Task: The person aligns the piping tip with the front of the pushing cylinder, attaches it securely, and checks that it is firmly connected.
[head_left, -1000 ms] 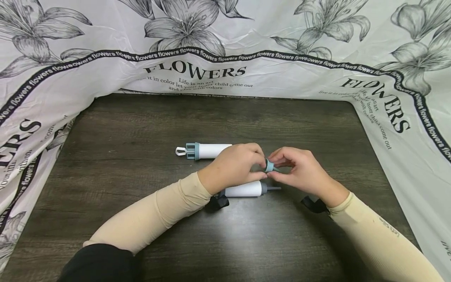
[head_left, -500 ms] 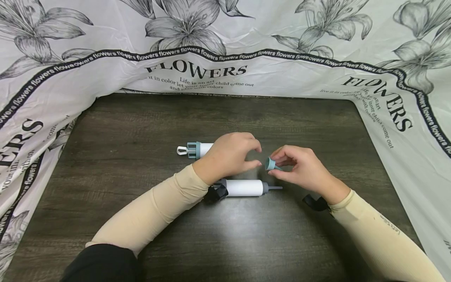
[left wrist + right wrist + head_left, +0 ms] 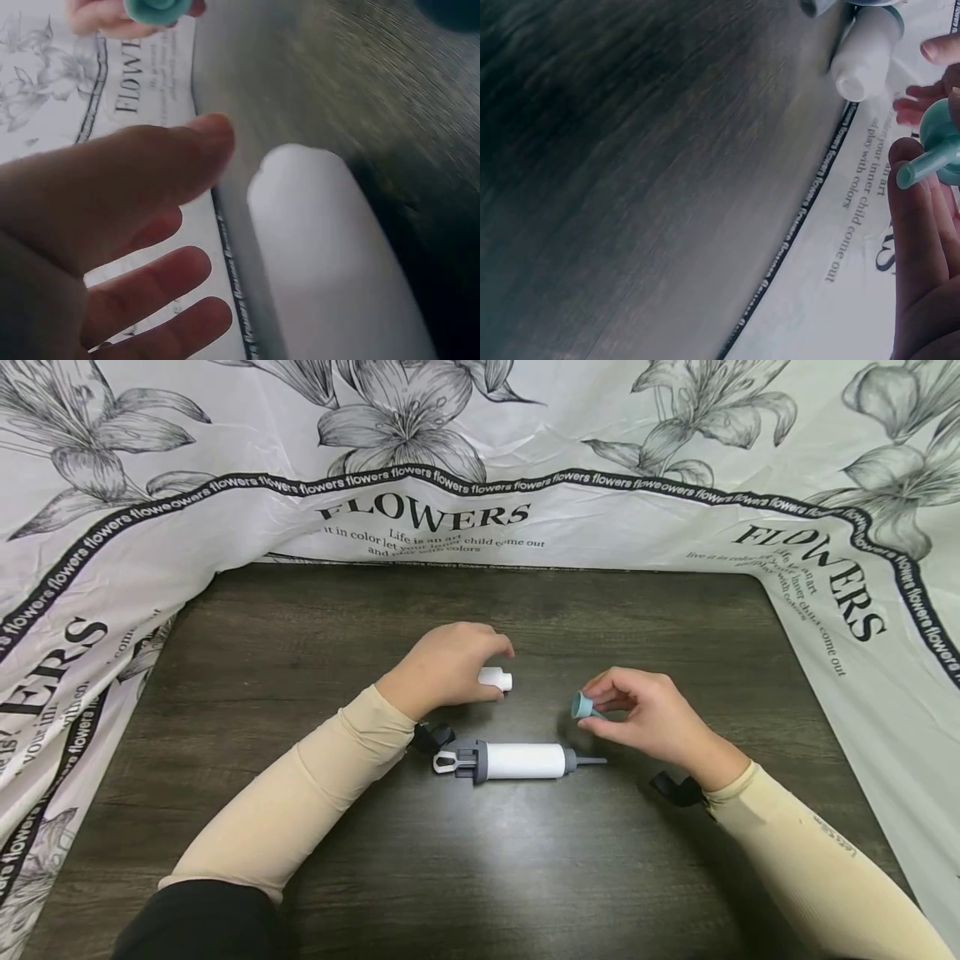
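My left hand is over a white tube, covering most of it; only its narrow neck end shows on the right. In the left wrist view the fingers and thumb stand spread beside the white tube, with a gap between. My right hand pinches a light teal cone-shaped nozzle cap between thumb and fingers, its wide mouth facing left. The right wrist view shows the thin spout of the teal cap by a fingertip.
A second white tube with a dark grey nozzle and a grey-white handle lies below, nearer the person, between the forearms. The dark wood table is bordered at the back and sides by a flower-print cloth.
My left hand has moved left, away from the teal cap, to the white tube at the back, uncovering the nearer tube's handle. My right hand keeps the cap, its mouth now in view.
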Motion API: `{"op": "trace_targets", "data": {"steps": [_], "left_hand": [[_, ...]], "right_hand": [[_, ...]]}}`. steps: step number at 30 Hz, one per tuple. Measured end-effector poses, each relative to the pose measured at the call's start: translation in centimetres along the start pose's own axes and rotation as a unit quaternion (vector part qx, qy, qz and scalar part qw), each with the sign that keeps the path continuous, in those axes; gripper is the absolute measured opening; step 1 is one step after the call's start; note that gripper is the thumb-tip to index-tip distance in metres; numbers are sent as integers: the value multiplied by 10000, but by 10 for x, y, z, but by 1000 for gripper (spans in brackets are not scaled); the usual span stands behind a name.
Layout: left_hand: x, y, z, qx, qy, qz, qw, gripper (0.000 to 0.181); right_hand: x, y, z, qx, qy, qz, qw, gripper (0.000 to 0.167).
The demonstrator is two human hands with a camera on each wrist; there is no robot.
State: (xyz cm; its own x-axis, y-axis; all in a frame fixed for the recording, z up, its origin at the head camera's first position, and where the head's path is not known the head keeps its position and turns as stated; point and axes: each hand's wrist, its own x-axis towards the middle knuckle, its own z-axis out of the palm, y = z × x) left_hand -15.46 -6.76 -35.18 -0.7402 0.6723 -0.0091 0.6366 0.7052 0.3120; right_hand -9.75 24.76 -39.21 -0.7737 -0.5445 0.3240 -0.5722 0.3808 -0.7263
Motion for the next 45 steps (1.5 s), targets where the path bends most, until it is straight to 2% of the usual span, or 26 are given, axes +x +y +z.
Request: {"op": "trace_targets", "data": {"steps": [3,10,16,22,31,34,38,42,45], "left_hand": [[-2,-8,6,-65,-126,-90,9999,53],[-10,-21,19,-316,-90,-142,9994,55],[-20,-28,28,-116,-32,-187,9998,58],[-21,-29,34,-32,138,-86,9999,57],[-24,-33,32,300,1,-256,9992,54],[-24,-31,30,311,73,-182,9993,52],[-24,-25,27,273,362,54,9990,50],[-23,-14,22,295,613,322,9972,49],[-23,-3,15,382,644,471,9961,49]], "right_hand": [[-1,3,0,-26,-31,9,10000,37],[-3,9,-3,-72,-17,89,9999,39],[-3,10,-3,-92,31,174,9998,36],[-7,10,-3,-160,52,147,9998,38],[-4,12,-4,-246,91,68,9996,38],[-5,13,-5,-245,114,107,9996,38],[-5,13,-6,-263,102,96,9996,37],[-3,12,-6,-254,90,55,9996,37],[-1,10,-5,-221,94,67,9997,37]]}}
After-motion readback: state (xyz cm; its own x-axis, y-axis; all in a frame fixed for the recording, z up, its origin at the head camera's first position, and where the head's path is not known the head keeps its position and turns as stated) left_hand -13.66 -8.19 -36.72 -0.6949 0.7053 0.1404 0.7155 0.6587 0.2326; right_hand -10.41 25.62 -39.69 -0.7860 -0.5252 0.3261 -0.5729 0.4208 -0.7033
